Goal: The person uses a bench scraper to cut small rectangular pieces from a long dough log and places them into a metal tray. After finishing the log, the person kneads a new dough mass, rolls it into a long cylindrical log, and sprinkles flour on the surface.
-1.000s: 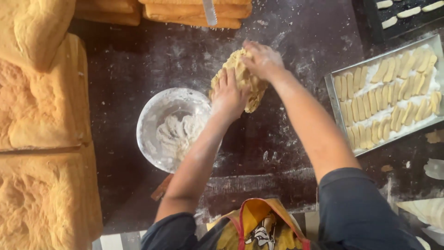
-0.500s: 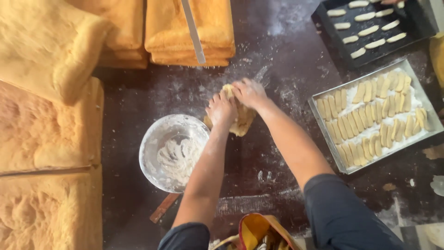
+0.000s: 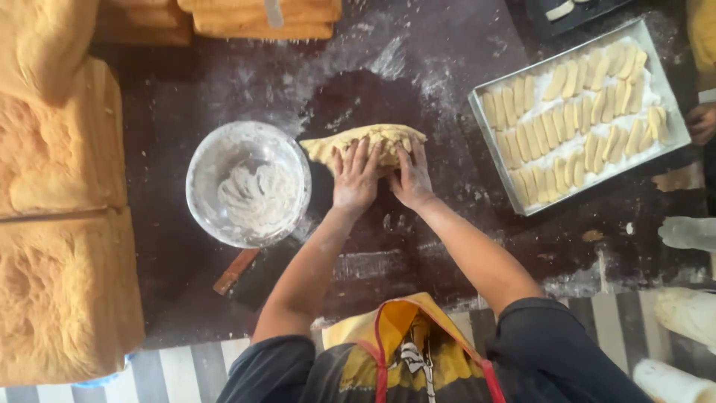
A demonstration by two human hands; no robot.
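Head view, looking straight down: both hands lie flat, fingers spread, pressing on a long lump of pale yellow dough (image 3: 365,142) in the middle of the dark, flour-dusted worktop (image 3: 418,67). The left hand (image 3: 356,179) covers the near middle of the dough, and the right hand (image 3: 411,177) sits just beside it, toward the dough's right end. A metal bowl (image 3: 248,184) with flour in it stands just left of the dough. To the right, a metal tray (image 3: 578,112) holds rows of small dough sticks. Large golden sponge slabs (image 3: 63,246) line the left edge.
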